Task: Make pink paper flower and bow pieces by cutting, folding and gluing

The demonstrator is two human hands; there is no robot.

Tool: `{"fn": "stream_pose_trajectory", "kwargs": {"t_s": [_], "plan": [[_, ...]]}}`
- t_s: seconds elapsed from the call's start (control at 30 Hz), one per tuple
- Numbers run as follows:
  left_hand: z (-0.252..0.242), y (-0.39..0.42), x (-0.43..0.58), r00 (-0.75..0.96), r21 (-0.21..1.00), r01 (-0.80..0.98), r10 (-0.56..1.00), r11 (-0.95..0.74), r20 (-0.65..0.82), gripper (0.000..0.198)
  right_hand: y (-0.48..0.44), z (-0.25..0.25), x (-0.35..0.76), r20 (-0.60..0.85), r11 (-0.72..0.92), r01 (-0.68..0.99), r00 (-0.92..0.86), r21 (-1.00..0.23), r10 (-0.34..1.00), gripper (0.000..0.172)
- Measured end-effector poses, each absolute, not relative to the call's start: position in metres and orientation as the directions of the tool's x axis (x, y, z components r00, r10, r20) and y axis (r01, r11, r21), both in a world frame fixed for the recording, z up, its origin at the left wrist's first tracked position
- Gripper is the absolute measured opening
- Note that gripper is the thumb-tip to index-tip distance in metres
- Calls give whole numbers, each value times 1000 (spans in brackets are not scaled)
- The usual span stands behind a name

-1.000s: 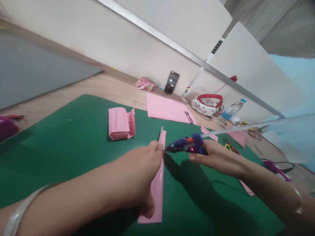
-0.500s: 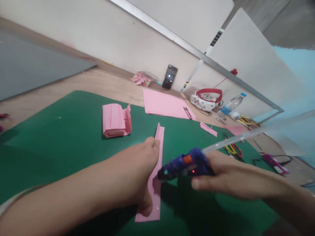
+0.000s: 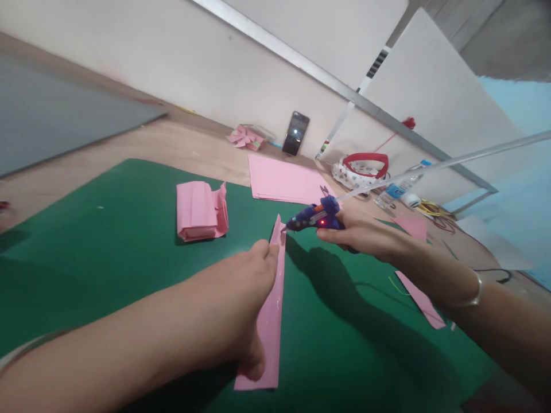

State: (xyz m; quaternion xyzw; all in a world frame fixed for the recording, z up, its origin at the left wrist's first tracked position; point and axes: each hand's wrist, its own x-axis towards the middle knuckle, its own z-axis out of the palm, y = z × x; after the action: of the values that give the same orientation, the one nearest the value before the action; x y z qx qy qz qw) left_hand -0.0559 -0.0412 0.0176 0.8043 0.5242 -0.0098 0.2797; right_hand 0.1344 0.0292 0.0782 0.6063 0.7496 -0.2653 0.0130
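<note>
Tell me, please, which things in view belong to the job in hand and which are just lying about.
In use: glue gun in right hand; pink strip under left hand.
Seemingly idle: propped phone; water bottle; red-rimmed pouch.

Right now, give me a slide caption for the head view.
Left hand steadies a pink strip on a green mat; right hand holds a glue gun near its far end.

Head camera, single: looks forward and down, tilted, over left hand [image 3: 246,289] and right hand [image 3: 364,232]; green mat [image 3: 124,229] below, pale wall [image 3: 193,63] beyond.
</note>
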Motion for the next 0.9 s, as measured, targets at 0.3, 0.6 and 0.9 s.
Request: {"fn": "stream_pose_trajectory", "kwargs": {"t_s": [0.3, 0.6, 0.9], "plan": [[16, -41, -56, 430, 491, 830, 864, -264, -261, 112, -32, 97, 138, -541, 239, 846, -496, -476, 679, 14], [13, -43, -58, 448, 490, 822, 861, -290, -242, 117, -6, 89, 136, -427, 260, 909, -387, -327, 817, 20], [21, -43, -56, 419, 469, 844, 865, -260, -276, 115, -9, 97, 138, -529, 297, 875, -470, -382, 706, 22]]}}
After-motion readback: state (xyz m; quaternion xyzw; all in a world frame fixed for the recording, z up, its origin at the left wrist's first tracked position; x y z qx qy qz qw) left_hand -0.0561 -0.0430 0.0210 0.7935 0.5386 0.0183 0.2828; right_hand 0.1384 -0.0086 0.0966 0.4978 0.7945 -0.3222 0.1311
